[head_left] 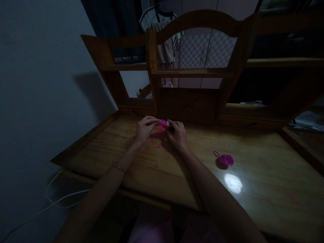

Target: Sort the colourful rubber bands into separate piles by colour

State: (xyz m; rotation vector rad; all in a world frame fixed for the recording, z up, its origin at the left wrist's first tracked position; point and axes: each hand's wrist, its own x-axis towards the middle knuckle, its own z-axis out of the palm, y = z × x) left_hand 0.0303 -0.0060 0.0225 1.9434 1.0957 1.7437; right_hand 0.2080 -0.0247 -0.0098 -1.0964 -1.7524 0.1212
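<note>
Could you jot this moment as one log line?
right hand holds small red container | left hand at its pink end | pink bits on desk | pink scoop lies to right

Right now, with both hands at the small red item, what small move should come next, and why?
Perhaps steady the red item with the right hand before shifting the left hand: loose pink pieces lie on the desk close by, and a jolt might scatter them.

The desk (152, 158) looks like smooth, shiny wood, with a bright shine at four o'clock. The shelf (192, 73) at twelve o'clock looks like duller brown wood. The pink scoop (226, 160) at three o'clock looks like smooth plastic. The wall (37, 84) at ten o'clock looks smooth and matt. The hanging clothes (165, 44) look like soft cloth.
</note>
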